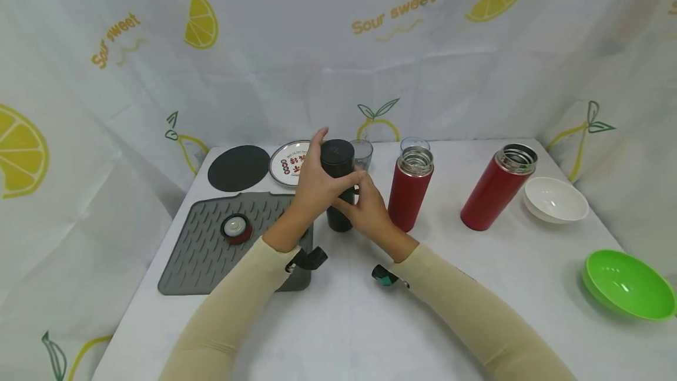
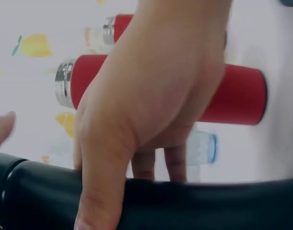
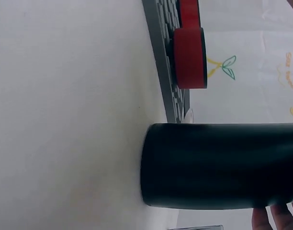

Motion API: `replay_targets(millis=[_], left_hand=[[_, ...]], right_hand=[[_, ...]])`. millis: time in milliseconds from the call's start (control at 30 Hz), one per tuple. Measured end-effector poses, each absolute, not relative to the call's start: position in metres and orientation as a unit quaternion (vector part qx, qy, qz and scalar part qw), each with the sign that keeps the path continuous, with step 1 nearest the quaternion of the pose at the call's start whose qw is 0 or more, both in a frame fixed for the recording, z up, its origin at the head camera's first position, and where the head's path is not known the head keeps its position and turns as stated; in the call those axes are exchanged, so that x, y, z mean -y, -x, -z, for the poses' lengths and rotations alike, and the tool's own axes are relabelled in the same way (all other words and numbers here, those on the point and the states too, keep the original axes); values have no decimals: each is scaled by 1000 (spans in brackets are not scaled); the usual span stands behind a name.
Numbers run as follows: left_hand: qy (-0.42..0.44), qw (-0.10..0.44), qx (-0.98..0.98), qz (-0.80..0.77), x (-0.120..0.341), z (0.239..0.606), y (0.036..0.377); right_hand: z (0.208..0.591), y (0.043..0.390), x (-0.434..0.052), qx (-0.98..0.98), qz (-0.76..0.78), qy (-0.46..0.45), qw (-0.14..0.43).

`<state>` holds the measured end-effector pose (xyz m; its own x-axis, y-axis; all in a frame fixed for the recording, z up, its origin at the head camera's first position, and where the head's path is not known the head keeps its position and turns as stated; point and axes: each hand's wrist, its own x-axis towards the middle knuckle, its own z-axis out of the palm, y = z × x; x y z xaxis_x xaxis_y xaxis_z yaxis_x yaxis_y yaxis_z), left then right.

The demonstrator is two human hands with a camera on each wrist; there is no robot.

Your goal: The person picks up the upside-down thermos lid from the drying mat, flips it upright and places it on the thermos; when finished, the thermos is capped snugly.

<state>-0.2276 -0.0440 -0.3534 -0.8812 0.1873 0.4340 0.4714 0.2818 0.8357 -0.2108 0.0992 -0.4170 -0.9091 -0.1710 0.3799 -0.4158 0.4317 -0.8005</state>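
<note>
A black flask (image 1: 338,216) with its black cap (image 1: 337,151) on stands upright on the white table (image 1: 344,322), near the middle. My left hand (image 1: 319,180) grips its upper body just under the cap, with one finger raised beside the cap. My right hand (image 1: 366,204) holds the flask lower down from the right. In the left wrist view the right hand (image 2: 151,96) lies curled over the flask (image 2: 194,206). The right wrist view shows the flask's base (image 3: 218,165) on the table, with a fingertip (image 3: 276,218) at the edge.
Two open red flasks (image 1: 411,190) (image 1: 497,187) stand to the right, two glasses (image 1: 362,151) (image 1: 415,143) behind. A white bowl (image 1: 555,200) and green bowl (image 1: 629,284) sit far right. A grey mat (image 1: 211,257) holds a red lid (image 1: 236,229); a black disc (image 1: 239,167) and plate (image 1: 288,163) lie behind it.
</note>
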Motion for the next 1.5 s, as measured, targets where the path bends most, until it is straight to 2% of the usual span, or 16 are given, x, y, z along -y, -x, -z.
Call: replay_targets(millis=[200,400,533,633,833,1000,1333,1433,1500], left_hand=[[242,119,791,549,62,352,242],[269,181,774,543,89,360,240],[273,158,772,552,89,363,232],[248,146,787,546,74,362,225],[158,171,786,573,42,358,220],[161,124,770,605,46,355,229],[266,-21,727,633,76,348,257],[277,-28,707,651,81,353,256],[274,-9,707,652,79,358,251]], right_hand=[[415,213,-96,839,-497,-184,120],[413,211,-99,843,-498,-169,111],[414,210,-100,845,-494,-168,118],[414,209,-100,846,-489,-171,123],[416,209,-96,847,-481,-183,131],[415,209,-100,852,-476,-174,134],[411,211,-105,851,-484,-166,122],[414,211,-102,849,-487,-169,116],[416,211,-101,849,-486,-169,117]])
